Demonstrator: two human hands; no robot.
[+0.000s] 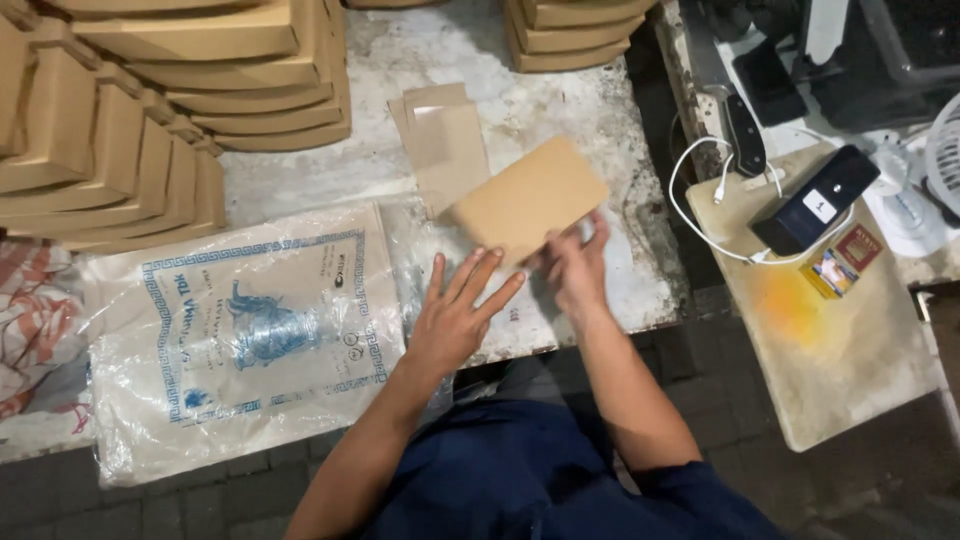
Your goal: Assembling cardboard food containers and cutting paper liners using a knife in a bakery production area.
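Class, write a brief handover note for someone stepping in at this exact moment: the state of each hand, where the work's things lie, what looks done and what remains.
Left hand: open, fingers spread, flat on the tabletop just below the flat brown cardboard piece.
Right hand: grip on that piece's lower right edge, holding it tilted above the worn white tabletop.
Unfolded brown cardboard blanks lie behind it.
Done: stacks of folded brown boxes at the far left.
Left: the held piece is not folded.

Hidden under the brown cardboard sheet (528, 200): right hand (574, 268) fingertips, blurred too; cut off by the edges: folded box stacks (110, 140) left and top, white fan (945, 150) right; too small to read: print on plastic bag (240, 330).
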